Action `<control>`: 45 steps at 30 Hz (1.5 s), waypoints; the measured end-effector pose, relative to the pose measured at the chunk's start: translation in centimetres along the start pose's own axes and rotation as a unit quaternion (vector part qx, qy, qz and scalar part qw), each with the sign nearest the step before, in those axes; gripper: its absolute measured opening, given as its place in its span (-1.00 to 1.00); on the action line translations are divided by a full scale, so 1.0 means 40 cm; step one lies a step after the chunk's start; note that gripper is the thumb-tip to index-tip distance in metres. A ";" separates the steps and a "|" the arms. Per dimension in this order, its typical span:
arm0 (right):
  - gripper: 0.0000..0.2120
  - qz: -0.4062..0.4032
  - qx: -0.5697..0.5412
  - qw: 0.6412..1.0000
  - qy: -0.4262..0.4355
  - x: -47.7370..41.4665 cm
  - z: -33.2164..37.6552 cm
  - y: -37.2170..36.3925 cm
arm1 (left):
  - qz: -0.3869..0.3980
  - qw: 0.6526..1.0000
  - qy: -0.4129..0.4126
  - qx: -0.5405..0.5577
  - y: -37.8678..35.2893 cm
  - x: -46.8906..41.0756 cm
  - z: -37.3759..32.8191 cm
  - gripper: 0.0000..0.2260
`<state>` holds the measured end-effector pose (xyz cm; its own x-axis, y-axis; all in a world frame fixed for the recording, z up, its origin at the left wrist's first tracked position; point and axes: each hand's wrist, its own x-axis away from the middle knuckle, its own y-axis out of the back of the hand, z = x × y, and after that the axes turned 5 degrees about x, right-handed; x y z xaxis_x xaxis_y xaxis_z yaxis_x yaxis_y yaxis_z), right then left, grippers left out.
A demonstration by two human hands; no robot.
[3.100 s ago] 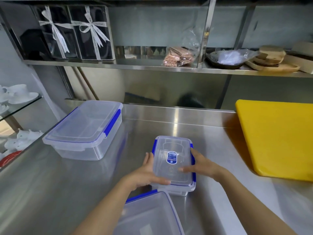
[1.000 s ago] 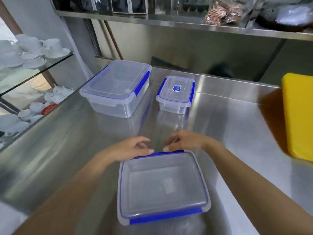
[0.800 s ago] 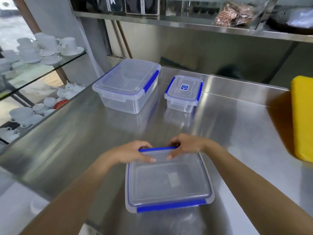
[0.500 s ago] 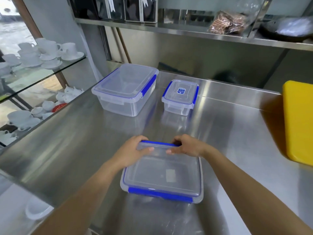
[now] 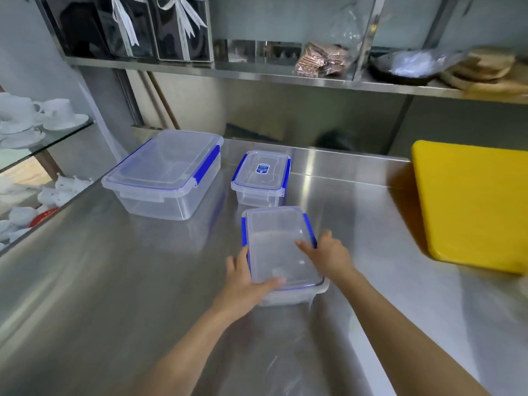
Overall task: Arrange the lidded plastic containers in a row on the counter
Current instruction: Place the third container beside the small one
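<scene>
Three clear plastic containers with blue-clipped lids stand on the steel counter (image 5: pixel 114 281). The large container (image 5: pixel 165 172) is at the back left, and the small labelled container (image 5: pixel 261 174) stands to its right. A medium container (image 5: pixel 278 247) sits just in front of the small one, long side pointing away from me. My left hand (image 5: pixel 245 281) grips its near left corner, thumb on the lid. My right hand (image 5: pixel 328 254) presses on its right side, fingers on the lid.
A thick yellow cutting board (image 5: pixel 471 204) lies on the counter at the right. A steel shelf (image 5: pixel 257 72) above carries dark gift boxes, a packet, a pan and wooden boards. White cups and saucers (image 5: pixel 34 118) stand on a glass shelf at the left.
Both hands have turned the medium container by a quarter turn and moved it away from me, from the counter's near edge up to just in front of the small container.
</scene>
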<state>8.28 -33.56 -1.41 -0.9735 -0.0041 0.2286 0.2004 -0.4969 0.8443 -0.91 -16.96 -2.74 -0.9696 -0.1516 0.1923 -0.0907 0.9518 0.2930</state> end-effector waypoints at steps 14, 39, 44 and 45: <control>0.02 0.103 0.005 0.991 0.085 -0.051 -0.131 0.096 | -0.025 0.989 -0.083 -0.119 -0.192 -0.153 -0.051 -0.10; 0.03 0.034 0.117 0.986 0.112 -0.389 -0.098 0.114 | -0.062 0.955 -0.106 -0.270 -0.225 -0.485 -0.124 -0.40; -0.01 -0.020 0.149 0.984 0.100 -0.405 -0.117 0.111 | -0.059 0.958 -0.115 -0.256 -0.248 -0.515 -0.146 -0.43; -0.01 -0.023 0.157 0.983 0.094 -0.408 -0.128 0.117 | -0.050 0.960 -0.115 -0.250 -0.259 -0.519 -0.154 -0.44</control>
<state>24.54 -40.26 -3.66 -0.9796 -0.1633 0.1169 0.1501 -0.2081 0.9665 21.55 -25.31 -3.98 -0.9916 -0.1169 -0.0557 -0.1208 0.6801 0.7231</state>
